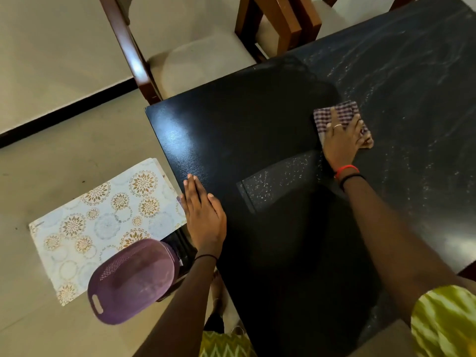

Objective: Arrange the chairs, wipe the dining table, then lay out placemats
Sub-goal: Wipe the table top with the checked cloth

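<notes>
A black dining table [231, 130] fills the middle and right of the view. My right hand [342, 140] presses a purple-and-white checked cloth [345, 110] flat on the tabletop, with its fingers spread over the cloth. My left hand [203, 212] rests flat and open on the table's left edge. A stack of floral placemats [103, 220] lies to the left, below table level, beside that edge. A wooden chair with a cream seat [195, 60] stands at the table's far side, and a second chair [283, 24] is next to it.
A purple perforated plastic basket [131, 282] sits upside down at the lower left, partly over the placemats. Beige floor tiles spread to the left, crossed by a dark strip [64, 112]. The right part of the tabletop shows pale streaks and specks.
</notes>
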